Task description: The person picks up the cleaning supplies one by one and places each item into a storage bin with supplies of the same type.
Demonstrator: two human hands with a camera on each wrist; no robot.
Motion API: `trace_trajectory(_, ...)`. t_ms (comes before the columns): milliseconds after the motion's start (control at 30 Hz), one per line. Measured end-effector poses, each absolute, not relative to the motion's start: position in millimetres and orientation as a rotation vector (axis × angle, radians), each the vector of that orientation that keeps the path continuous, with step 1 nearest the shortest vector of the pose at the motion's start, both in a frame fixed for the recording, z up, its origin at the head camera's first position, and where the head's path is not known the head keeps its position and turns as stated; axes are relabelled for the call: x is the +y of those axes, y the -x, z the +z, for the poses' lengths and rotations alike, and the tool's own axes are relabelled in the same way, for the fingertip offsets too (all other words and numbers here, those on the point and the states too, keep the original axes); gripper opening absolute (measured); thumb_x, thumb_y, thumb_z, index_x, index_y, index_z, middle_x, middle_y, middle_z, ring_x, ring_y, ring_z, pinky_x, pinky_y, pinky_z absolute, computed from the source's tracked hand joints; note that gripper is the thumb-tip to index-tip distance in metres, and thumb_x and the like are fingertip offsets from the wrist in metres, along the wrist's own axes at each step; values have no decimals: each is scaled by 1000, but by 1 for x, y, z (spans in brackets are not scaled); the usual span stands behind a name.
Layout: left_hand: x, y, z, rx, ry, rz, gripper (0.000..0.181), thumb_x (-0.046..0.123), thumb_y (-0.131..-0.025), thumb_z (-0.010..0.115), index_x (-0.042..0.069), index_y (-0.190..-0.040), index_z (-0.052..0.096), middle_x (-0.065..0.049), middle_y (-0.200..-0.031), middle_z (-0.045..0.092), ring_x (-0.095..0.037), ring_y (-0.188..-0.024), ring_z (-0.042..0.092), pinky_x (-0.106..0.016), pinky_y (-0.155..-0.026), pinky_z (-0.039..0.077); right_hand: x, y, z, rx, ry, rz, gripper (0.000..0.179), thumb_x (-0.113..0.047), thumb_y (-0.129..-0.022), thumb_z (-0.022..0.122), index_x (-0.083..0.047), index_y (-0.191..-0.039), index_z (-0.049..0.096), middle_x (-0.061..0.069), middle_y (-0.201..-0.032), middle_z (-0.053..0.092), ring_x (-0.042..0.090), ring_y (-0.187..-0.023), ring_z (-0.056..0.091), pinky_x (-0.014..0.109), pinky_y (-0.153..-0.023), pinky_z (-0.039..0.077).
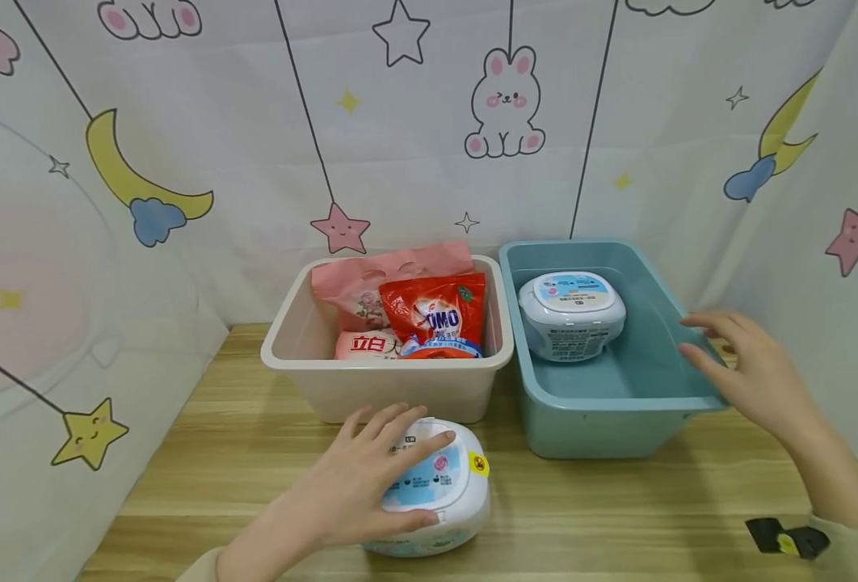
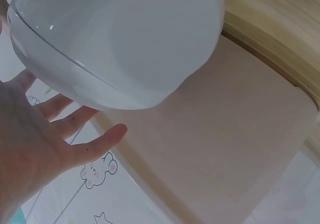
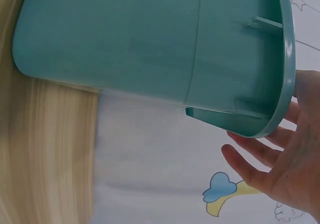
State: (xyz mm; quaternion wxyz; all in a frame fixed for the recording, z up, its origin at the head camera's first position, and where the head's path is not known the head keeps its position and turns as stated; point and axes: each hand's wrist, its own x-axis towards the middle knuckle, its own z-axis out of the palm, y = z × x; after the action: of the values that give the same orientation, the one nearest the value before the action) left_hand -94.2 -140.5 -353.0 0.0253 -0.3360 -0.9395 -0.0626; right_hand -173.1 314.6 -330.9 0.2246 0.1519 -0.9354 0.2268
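Observation:
A white plastic tub (image 1: 465,501) with a blue printed lid and a yellow sticker stands on the table. My left hand (image 1: 371,481) is spread over its lid, with the thumb along the near side. From the left wrist, the fingers (image 2: 97,146) look fairly straight beside the tub (image 2: 145,39), the little finger apart from it. At the right rim of a teal bin (image 1: 621,402) is my right hand (image 1: 752,368). The right wrist view shows its loosely extended fingers (image 3: 250,169) at the bin's corner, with the thumb partly hidden behind the rim.
A similar white tub (image 1: 573,315) sits inside the teal bin. Left of it, a beige bin (image 1: 393,384) holds a red OMO bag (image 1: 436,311), a pink package (image 1: 393,275) and a red-lettered white package (image 1: 367,345). A patterned curtain (image 1: 414,145) hangs behind the wooden table (image 1: 211,453).

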Motion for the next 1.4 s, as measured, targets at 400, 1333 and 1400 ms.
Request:
trace_trajectory(400,-139,95,-356,-2995,1033,-245,79,78,-78,51,53,-147,20,0,-158,25,-30,-144,23,-63,-110,27,327,169,-347,-2555,-304,897,37,-17,-95,60,-6,-130,57,-1,-120,55,-24,-95,39,-4,-67,37)
trace_trajectory(1333,-141,96,-361,-3023,1041,-258,81,77,-77,54,52,-147,21,-1,-158,23,-33,-143,24,-66,-108,29,339,158,-365,-2504,-120,1447,42,-16,-97,56,-9,-138,50,-33,-114,54,-19,-98,54,1,-76,41)
trace_trajectory(1400,-141,96,-361,-3025,1042,-262,81,77,-76,54,52,-147,21,-1,-158,23,-33,-143,24,-66,-108,29,340,159,-367,-2466,-142,1546,42,-13,-97,56,-8,-137,50,-30,-115,57,-17,-99,56,1,-77,42)
